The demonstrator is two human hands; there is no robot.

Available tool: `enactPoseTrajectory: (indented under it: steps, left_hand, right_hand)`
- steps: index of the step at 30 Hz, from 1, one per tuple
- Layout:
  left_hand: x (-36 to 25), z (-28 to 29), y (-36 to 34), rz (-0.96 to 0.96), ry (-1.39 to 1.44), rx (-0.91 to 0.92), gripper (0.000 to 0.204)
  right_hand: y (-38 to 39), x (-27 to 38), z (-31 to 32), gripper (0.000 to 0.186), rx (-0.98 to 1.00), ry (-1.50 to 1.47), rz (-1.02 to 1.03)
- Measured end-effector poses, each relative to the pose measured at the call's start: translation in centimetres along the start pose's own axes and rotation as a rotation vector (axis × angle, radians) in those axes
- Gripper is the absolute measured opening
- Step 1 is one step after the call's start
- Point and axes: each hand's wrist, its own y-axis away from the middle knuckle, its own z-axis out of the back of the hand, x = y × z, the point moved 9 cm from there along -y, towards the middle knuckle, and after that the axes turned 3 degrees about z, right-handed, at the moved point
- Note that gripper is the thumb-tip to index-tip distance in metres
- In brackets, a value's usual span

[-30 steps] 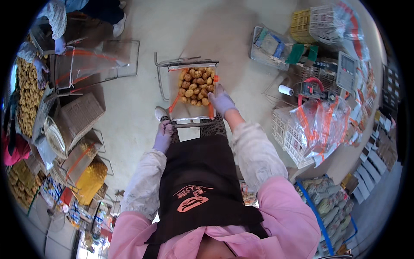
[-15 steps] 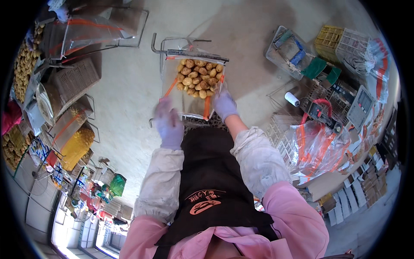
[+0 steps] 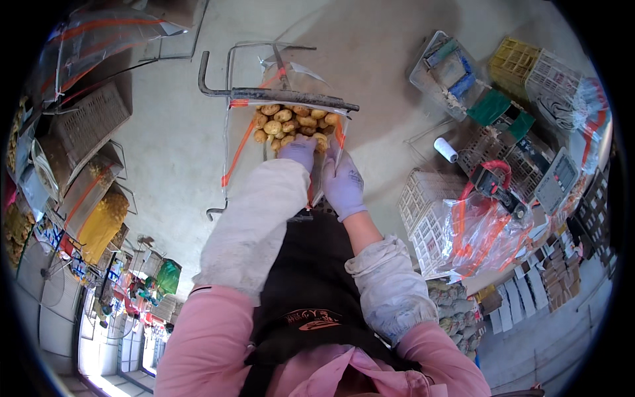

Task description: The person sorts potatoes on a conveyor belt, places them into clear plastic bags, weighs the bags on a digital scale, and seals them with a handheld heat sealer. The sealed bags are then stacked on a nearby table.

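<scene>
potatoes (image 3: 283, 116) already sit in the open-mouthed clear bag (image 3: 239, 157), left hand (image 3: 299, 152) among them, right hand (image 3: 344, 183) at its edge, both grips unclear.

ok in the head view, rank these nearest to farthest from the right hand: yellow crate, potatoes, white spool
1. Potatoes: just ahead and left of the right hand.
2. White spool: off to its right, slightly ahead.
3. Yellow crate: well ahead, far right.

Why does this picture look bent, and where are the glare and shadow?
Head view: wide fisheye, so edges curve toward a dark rim; harsh glare at the bright opening, lower left; a shadow on the floor beyond the potatoes.
</scene>
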Motion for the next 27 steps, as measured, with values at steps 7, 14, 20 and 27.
enactPoseTrajectory:
  steps: [7, 14, 20, 27]
  left_hand:
    - [1.9, 6.3, 4.7, -0.067, 1.825, 0.442, 0.037]
    - [0.0, 17.6, 16.8, -0.428, 2.664, 0.660, 0.041]
    - [0.5, 19.0, 19.7, -0.497, 2.932, 0.543, 0.040]
    - [0.7, 20.1, 22.1, -0.494, 2.716, 0.348, 0.039]
  right_hand:
    - [-0.3, -0.3, -0.3, 0.039, -0.026, -0.064, -0.038]
    - [-0.5, -0.5, -1.0, 0.049, 0.083, -0.070, -0.100]
    - [2.2, 8.3, 6.7, 0.047, -0.322, -0.175, 0.326]
    - [6.6, 22.9, 9.2, 0.047, -0.073, -0.008, 0.811]
